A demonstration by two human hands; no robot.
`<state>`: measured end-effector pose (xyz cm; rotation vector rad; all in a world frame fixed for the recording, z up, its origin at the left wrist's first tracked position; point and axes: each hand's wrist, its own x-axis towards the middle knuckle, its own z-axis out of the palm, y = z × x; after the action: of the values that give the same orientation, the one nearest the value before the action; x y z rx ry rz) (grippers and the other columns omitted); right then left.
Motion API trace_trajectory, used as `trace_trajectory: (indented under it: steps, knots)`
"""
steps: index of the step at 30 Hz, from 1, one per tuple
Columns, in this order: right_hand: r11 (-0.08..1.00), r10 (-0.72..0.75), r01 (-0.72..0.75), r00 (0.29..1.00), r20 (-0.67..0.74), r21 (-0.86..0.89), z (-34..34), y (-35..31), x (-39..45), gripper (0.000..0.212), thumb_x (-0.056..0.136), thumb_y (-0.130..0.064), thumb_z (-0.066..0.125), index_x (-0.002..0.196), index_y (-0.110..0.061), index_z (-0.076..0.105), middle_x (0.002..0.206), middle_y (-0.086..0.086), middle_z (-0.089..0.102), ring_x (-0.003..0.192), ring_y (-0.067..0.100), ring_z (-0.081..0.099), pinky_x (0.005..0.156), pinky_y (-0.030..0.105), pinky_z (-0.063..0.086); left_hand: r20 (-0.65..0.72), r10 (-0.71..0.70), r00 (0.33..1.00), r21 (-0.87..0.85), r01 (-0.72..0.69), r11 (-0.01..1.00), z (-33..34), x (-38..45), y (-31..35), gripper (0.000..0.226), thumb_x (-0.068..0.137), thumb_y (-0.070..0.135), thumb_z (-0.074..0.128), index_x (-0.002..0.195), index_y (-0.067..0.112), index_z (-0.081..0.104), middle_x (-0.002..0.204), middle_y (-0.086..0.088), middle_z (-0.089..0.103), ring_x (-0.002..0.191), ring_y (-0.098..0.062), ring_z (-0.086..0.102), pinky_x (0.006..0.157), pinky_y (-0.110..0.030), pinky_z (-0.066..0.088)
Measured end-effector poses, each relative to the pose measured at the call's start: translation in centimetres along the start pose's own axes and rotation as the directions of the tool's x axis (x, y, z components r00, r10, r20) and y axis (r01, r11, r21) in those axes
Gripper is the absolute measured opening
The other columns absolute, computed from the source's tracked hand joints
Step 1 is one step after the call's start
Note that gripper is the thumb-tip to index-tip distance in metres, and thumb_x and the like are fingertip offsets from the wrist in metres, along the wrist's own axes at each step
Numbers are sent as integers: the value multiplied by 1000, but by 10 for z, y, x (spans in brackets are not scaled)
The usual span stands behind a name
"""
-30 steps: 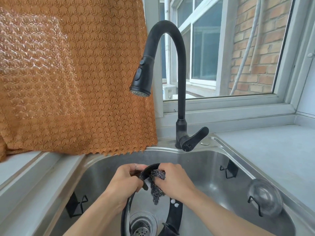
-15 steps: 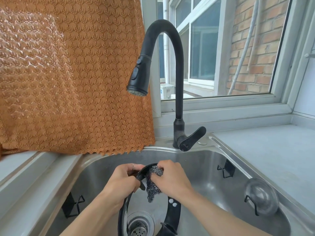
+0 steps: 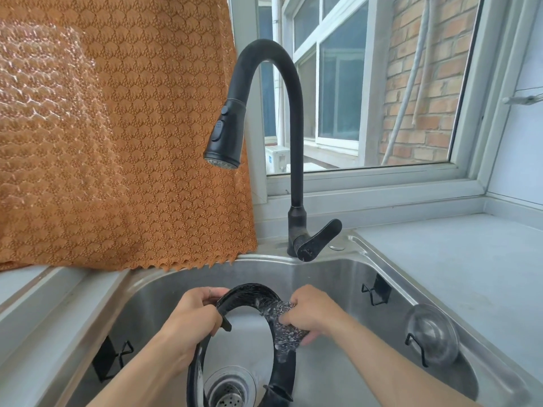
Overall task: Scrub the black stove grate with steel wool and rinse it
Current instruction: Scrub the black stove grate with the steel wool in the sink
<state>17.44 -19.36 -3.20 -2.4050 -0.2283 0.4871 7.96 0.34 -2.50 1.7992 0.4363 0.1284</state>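
Left hand: fingers curled round upper-left rim of black stove grate, thumb side hidden behind it. Grate: ring held upright over sink, lower edge cut off by frame. Steel wool: wad on grate's right rim, partly covered. Right hand: clenched on wool, fingertips hidden. Drain strainer: seen through ring.

The scene is lit brightly by daylight that is admitted through the window behind the sink. Dappled, rippling patches of light are cast on the upper left of the orange cloth. Soft sheen, not harsh glare, is seen on the steel basin walls. Shadows are kept faint and diffuse. Straight frame lines are bent toward the edges by the wide-angle lens. Focus is held sharp throughout.
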Motion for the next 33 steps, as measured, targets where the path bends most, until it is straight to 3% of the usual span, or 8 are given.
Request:
trace_trajectory:
  steps: [5, 13, 17, 19, 23, 25, 29, 33]
  knots:
    - [901, -47, -5, 993, 108, 434, 8, -8, -2, 26, 94, -5, 67, 78, -8, 48, 89, 8, 42, 79, 25, 62, 65, 37, 64, 70, -19, 997, -14, 20, 1000, 0, -6, 3, 57, 64, -31, 34, 100, -3, 69, 101, -20, 69, 82, -24, 69, 86, -49, 54]
    - [884, -43, 16, 998, 46, 468, 15, -9, 4, 21, 94, -8, 69, 83, -10, 50, 96, 10, 43, 85, 26, 59, 54, 29, 62, 211, -133, 968, -125, 162, 979, -4, -6, 5, 64, 46, -8, 60, 109, -8, 57, 122, -31, 58, 103, -29, 75, 61, -36, 45]
    - [882, -81, 71, 997, 2, 466, 14, -11, 6, 24, 92, -15, 71, 109, -3, 58, 105, 12, 51, 77, 24, 69, 63, 35, 64, 188, -166, 968, -102, 188, 977, -1, -6, 6, 35, 83, 6, 73, 116, 8, 65, 121, -18, 69, 92, -28, 77, 62, -37, 49]
    - [905, -103, 103, 994, -21, 414, 15, -11, 6, 32, 93, -20, 70, 118, -6, 57, 108, 10, 55, 76, 25, 73, 71, 41, 65, 157, -156, 975, -58, 167, 984, 2, -8, 6, 20, 103, 11, 56, 115, 14, 71, 121, -16, 70, 88, -25, 77, 63, -36, 51]
    - [960, -281, 267, 924, -258, -91, 19, -11, 1, 23, 91, -33, 68, 111, -23, 63, 108, 6, 64, 86, 27, 69, 78, 30, 53, 118, -139, 983, -85, 150, 985, 5, -7, 2, 25, 108, 16, 48, 113, 11, 72, 121, -16, 68, 89, -23, 76, 58, -33, 47]
    - [940, -340, 312, 901, -269, -140, 25, -14, -2, 21, 88, -36, 70, 103, -22, 67, 106, 7, 66, 85, 25, 61, 72, 26, 41, 112, -127, 986, -93, 137, 986, 7, -7, 4, 26, 108, 17, 47, 112, 12, 73, 121, -16, 68, 89, -22, 76, 57, -32, 47]
    - [921, -383, 341, 879, -283, -188, 38, -25, -8, 20, 88, -29, 68, 84, -9, 64, 84, 8, 68, 79, 29, 62, 66, 35, 46, 144, -93, 985, -96, 107, 990, 13, -11, 9, 31, 109, 18, 46, 108, 17, 77, 116, -10, 74, 88, -20, 74, 55, -28, 45]
    - [919, -395, 362, 852, -345, -157, 38, -30, -9, 18, 92, -31, 67, 89, -13, 64, 84, 1, 62, 76, 23, 56, 65, 31, 39, 147, -82, 986, -115, 100, 988, 15, -13, 11, 31, 109, 16, 45, 110, 14, 75, 99, -6, 73, 78, -17, 72, 52, -27, 43]
